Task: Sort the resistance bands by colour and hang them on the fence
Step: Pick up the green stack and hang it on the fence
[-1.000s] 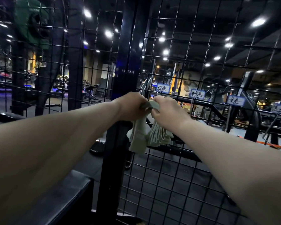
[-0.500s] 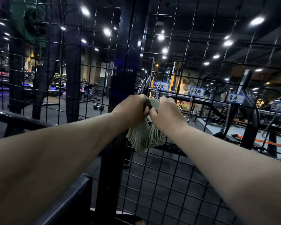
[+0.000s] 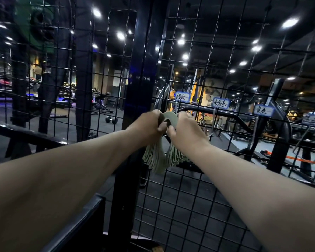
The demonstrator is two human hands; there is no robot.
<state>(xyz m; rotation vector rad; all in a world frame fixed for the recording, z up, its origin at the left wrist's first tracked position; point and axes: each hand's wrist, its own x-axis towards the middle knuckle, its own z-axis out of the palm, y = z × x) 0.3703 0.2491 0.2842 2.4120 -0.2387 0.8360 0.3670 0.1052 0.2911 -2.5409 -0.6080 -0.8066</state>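
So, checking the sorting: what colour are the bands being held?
The bands are pale green, clearest in the head view.

- A black dumbbell lies alone on the dark rubber floor, left of centre.
- Round ceiling lights glow in scattered rows across the dark ceiling.
- A green disc-shaped thing sits high at the top left, too blurred to name.
- An orange strap runs low at the right, near the foot of a black machine upright.
- A curved black bar arcs across the middle distance.
- A small bottle stands far back among dark gym equipment.
- A black rail slants across the lower left, closest to the camera.
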